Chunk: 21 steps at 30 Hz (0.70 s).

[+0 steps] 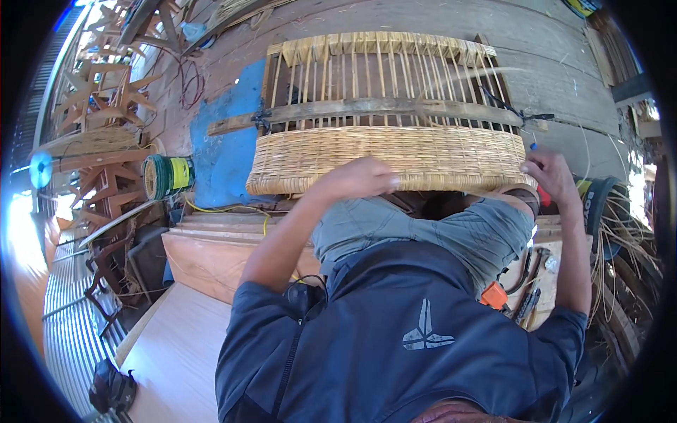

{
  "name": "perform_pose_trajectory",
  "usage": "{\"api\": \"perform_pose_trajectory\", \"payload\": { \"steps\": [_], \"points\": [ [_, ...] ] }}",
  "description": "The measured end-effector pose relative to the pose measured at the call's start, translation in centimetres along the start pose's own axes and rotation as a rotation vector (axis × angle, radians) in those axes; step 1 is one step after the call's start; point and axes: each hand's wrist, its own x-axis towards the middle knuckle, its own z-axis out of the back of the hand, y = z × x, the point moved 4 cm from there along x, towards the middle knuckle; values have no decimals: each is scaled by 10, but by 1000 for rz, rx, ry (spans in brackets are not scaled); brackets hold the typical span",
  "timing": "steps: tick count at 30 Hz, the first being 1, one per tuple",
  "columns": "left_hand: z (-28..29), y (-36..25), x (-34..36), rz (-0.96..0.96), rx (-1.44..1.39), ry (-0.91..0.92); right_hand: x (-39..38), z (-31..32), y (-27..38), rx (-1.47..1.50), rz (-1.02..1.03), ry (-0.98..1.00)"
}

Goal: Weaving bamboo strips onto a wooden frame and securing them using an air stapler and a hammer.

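Note:
A woven rattan panel [384, 151] lies across in front of my knees, its near part densely woven. Bare upright canes [367, 77] run from the weave to a wrapped far rail. Over them lies a wooden slat [374, 109], tied at both ends with black cord. My left hand [363, 176] is at the panel's near edge, fingers curled in; whatever it grips is hidden. Beside the panel's right near corner, my right hand [553, 175] is closed with thumb and fingers together. Too little shows to name anything inside it.
A blue sheet [229, 141] lies left of the panel, near a green spool [168, 176]. Hand tools [530, 289] and an orange object [493, 296] rest by my right side. Loose cane strands [617, 261] hang at far right. Stacked wooden frames [106, 106] stand left.

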Motion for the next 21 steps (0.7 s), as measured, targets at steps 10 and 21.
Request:
{"api": "perform_pose_trajectory", "payload": {
  "steps": [10,21],
  "points": [
    [-2,-62,-6,-199,266,-330,34,-48,146,5,382,5],
    [16,91,-89,256,-93,17,12,33,-268,-818,124,-389]
  ]
}}
